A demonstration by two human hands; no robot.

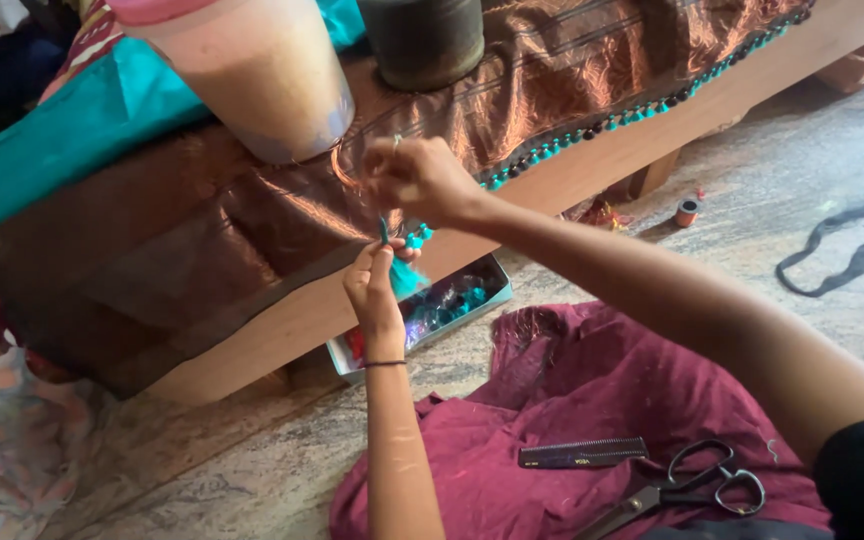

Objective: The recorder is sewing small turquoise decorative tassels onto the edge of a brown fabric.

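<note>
Basically I see my left hand [374, 285] pinching a teal tassel [399, 272], long axis upright, fringe hanging down beside the fingers; my right hand [417, 180], above, is pinched shut at the brown fabric [252, 200] edge.

Comb [583, 453] left of scissors [687, 488], both on cloth [572, 390]; box [432, 312] behind cloth, below bench [592, 165].

A small teal tassel [404, 278] hangs upright at the edge of shiny brown cloth [282, 215] draped over a wooden bench.
</note>
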